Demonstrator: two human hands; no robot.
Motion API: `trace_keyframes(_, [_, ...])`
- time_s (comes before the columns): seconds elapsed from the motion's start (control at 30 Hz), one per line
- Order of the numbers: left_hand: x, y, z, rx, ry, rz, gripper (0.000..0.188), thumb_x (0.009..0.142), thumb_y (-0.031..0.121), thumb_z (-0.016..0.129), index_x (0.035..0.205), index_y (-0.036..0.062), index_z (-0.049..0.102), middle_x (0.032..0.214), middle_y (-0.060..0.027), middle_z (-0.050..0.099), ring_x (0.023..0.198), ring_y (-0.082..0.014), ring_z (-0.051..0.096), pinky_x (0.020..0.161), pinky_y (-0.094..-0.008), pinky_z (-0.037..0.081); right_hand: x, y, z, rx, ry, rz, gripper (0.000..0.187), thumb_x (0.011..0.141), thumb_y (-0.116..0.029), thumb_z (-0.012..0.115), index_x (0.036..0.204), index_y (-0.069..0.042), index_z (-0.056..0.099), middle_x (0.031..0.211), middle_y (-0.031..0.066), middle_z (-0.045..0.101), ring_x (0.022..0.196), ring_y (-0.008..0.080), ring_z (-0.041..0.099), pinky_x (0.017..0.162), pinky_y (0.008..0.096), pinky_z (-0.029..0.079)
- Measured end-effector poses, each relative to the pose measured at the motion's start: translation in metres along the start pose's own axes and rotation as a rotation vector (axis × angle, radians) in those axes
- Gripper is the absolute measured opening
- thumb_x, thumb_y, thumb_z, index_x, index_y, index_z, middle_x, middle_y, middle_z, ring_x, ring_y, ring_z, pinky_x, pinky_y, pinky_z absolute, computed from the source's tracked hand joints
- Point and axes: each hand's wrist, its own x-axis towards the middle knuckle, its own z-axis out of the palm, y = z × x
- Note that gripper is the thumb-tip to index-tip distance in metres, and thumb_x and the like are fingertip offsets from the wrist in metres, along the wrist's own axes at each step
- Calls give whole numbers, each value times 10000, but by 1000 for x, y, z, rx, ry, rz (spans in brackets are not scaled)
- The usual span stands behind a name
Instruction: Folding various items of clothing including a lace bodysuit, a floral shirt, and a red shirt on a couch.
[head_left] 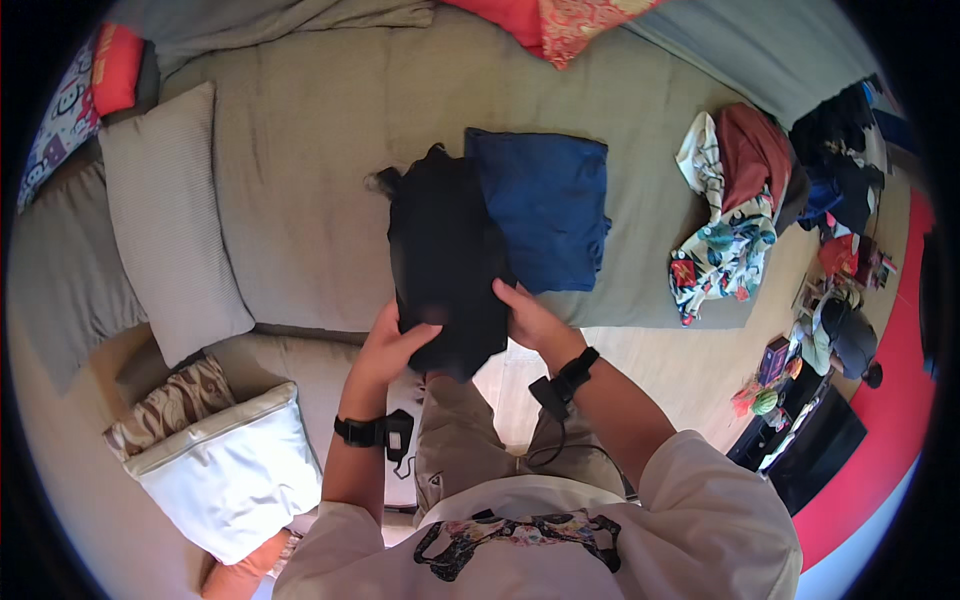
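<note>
A black garment (447, 245), folded into a long bundle, lies partly on the sofa seat, its near end raised between my hands. My left hand (390, 342) grips its near left edge, thumb on top. On the near right edge my right hand (525, 312) holds the same cloth, thumb up and the other fingers hidden beneath. What kind of garment it is, I cannot tell. Against its right side lies a folded navy blue garment (550, 210), flat on the seat.
A pile of clothes with a floral shirt (728, 250) and a rust-red garment (752, 155) lies at the seat's right end. A grey cushion (170, 220) leans at the left. White (235, 480) and red (500, 22) cushions lie around. A television (815, 445) stands far right.
</note>
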Motion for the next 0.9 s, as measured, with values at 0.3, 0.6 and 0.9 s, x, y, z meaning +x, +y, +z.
trace_keyframes(0.3, [-5, 30, 88, -22, -337, -14, 621, 881, 25, 743, 1449, -19, 498, 1372, -63, 614, 1248, -145, 559, 1083, -331, 422, -77, -27, -58, 127, 193, -109, 806, 1005, -552, 521, 1635, -149, 221, 1619, 74, 370, 1478, 250, 359, 1209, 435, 307])
trace_keyframes(0.6, [157, -68, 61, -9, 159, -93, 627, 959, 203, 719, 1488, 5, 445, 1428, -134, 574, 1301, -236, 557, 1099, -373, 453, 32, -167, -148, 197, 243, -73, 901, 992, -730, 379, 1620, -93, 272, 1604, 86, 407, 1465, 262, 379, 1205, 436, 298])
trace_keyframes(0.9, [173, -144, 15, 596, 46, -6, 599, 915, 285, 779, 1361, -56, 571, 1301, -150, 662, 1189, -216, 611, 1057, -344, 459, -7, -107, -181, -867, 274, -139, 895, 933, -557, 688, 1555, -11, 347, 1412, 147, 556, 1271, 257, 548, 1004, 412, 492])
